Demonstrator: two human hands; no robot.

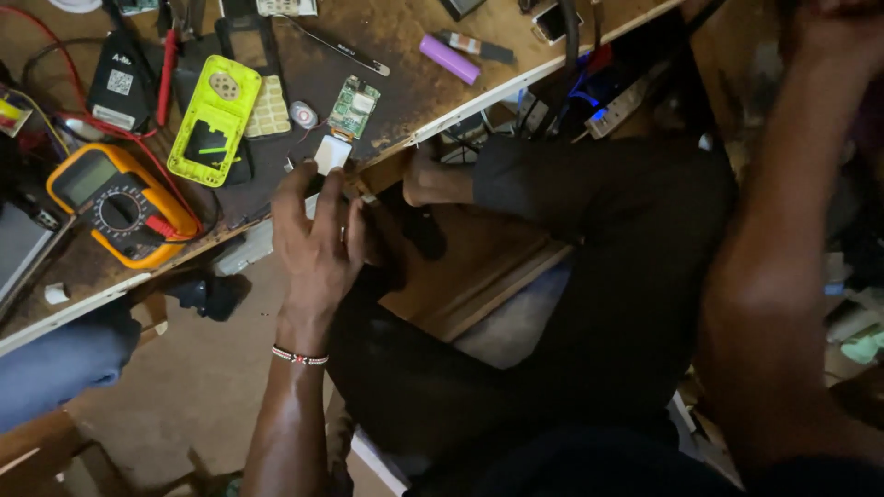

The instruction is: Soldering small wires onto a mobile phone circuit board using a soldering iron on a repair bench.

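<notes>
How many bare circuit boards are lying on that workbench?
1 that is plain to see: a small green circuit board beside the yellow-green phone shell, just above the left hand. Others may be hidden in the clutter along the bench's far edge.

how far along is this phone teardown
Looks done: the yellow phone shell lies open on the bench, with the keypad and green circuit board out beside it. In hand: the left hand is at the bench edge, fingers by a small white part; whether it grips anything is unclear. Left: board and shell are apart; the right hand is raised, mostly out of frame.
</notes>
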